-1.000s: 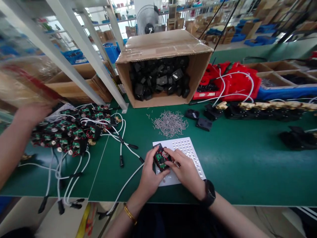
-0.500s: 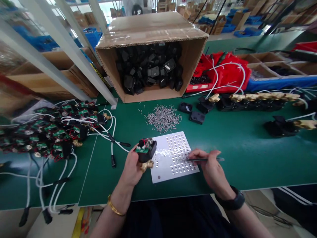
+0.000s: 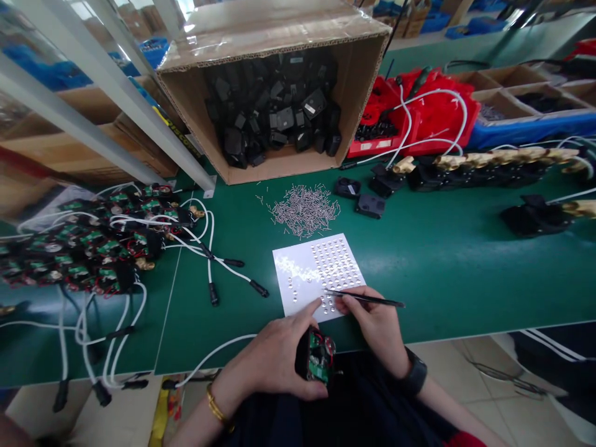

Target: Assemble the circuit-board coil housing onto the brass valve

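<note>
My left hand point(image 3: 274, 360) grips a black module with a green circuit board point(image 3: 317, 364) at the table's near edge, its index finger stretched onto the white sheet point(image 3: 298, 273). A white cable point(image 3: 218, 352) trails left from the module. My right hand point(image 3: 377, 323) holds thin tweezers point(image 3: 367, 299), their tip on the rows of small clear dots on the sheet point(image 3: 333, 273). A loose heap of small metal pins point(image 3: 302, 208) lies just beyond the sheet.
An open cardboard box of black housings point(image 3: 274, 118) lies on its side at the back. A pile of wired circuit modules point(image 3: 93, 239) fills the left. Brass-fitted black units point(image 3: 488, 167) line the right, behind them red bins point(image 3: 419, 118). Slanted metal frame bars point(image 3: 153, 118) rise at left.
My left hand has lowered the module from above the sheet to the table's near edge and turned it. My right hand with the tweezers has shifted left onto the dots.
</note>
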`<state>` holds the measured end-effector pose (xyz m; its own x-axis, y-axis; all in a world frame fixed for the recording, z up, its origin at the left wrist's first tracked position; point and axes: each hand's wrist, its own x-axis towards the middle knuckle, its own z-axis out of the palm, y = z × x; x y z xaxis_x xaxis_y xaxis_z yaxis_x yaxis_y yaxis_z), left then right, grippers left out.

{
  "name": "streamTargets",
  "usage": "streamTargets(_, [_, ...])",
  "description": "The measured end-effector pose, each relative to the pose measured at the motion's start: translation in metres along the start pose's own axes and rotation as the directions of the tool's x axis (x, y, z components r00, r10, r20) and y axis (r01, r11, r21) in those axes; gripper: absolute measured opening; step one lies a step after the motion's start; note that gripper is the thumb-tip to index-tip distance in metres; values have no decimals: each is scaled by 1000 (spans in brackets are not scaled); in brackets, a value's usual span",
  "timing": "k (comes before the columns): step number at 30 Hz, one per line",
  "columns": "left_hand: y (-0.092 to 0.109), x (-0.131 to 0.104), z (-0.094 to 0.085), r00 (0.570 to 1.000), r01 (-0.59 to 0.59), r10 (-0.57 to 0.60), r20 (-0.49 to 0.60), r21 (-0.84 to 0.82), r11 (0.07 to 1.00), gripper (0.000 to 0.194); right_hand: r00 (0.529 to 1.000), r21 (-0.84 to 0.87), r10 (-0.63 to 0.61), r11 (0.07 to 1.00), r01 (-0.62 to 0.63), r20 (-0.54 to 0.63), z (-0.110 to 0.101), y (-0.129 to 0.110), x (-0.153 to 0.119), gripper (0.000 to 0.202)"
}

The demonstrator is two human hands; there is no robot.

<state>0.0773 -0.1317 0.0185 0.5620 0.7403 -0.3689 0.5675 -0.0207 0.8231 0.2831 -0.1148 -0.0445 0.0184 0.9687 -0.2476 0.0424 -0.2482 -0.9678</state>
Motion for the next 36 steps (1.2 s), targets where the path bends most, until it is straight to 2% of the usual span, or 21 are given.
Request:
streamTargets(5, [1,3,1,998,6,-10,60,54,999,116,999,-44,-50,998,50,-4,0,6,-4,21])
streamTargets(11, [1,2,2,999,4,-7,49,45,999,112,995,-41,-69,997,72,75,-4,1,-2,19])
streamTargets(20, [-5,1,4,1000,-9,9,19,12,1000,111,988,-69,-98,992,107,116,-6,0,-1,18])
streamTargets(22, [-9,1,4,1000,-22,23,10,-8,1000,105,989,-71,-95,992,103,115,-6,0,-2,19])
streamTargets(24, [-14,-4,0,997,-71,70,-26,-37,997,89,993,-43,-69,996,73,99,-5,0,-2,19])
streamTargets(26, [-18,-13,-9,983,-135,127,-129,-58,989,75,997,6,-28,1000,28,73,-4,0,-3,21])
streamTargets(28, [-19,-25,-22,939,-165,141,-313,-51,985,71,999,54,-1,999,-2,54,-4,0,-4,23])
streamTargets(29, [-19,-30,-29,900,-155,125,-419,-38,987,71,999,73,3,997,-7,53,-4,0,-4,23])
streamTargets(32, [-18,-35,-43,731,-87,45,-681,-28,996,69,997,137,8,990,-18,77,-7,-1,-5,22])
streamTargets(34, [-18,-28,-44,635,-102,-12,-772,-99,990,69,996,239,40,969,-57,77,-9,-4,-3,22])
streamTargets(36, [-19,-13,-38,605,-190,-62,-793,-220,957,68,992,388,96,914,-119,78,-10,-11,2,22])
